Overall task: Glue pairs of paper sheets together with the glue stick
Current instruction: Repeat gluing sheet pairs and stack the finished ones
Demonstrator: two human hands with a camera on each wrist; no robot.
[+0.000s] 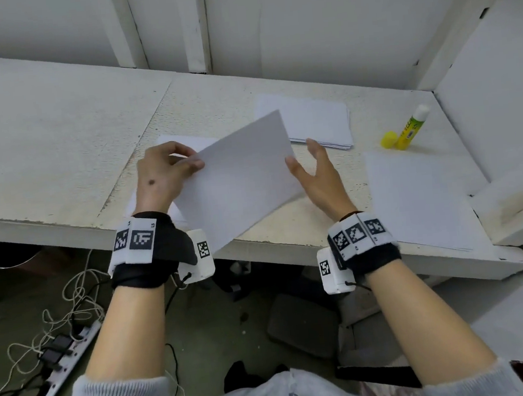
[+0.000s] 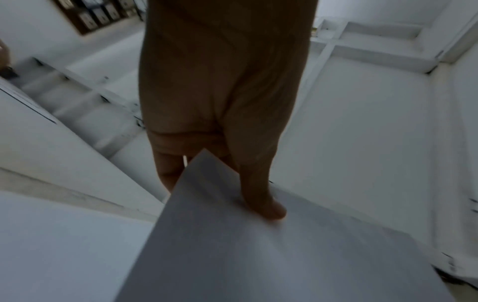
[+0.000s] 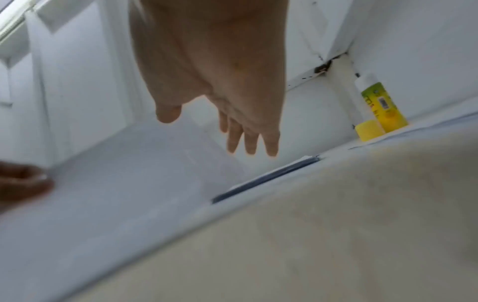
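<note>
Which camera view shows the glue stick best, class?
The head view: the whole uncapped glue stick lies on the table with its yellow cap beside it, sharp and unobstructed. The right wrist view shows it too, but small and blurred at the frame's edge. The left wrist view does not show it.

Left hand (image 1: 162, 172) raised above the bench (image 1: 57, 147), thumb and curled fingers pinching the near-left corner of a held sheet (image 1: 239, 180). Right hand (image 1: 319, 176) just beside that sheet's right edge, fingers spread and straight, gripping nothing. Both forearms bare.
</note>
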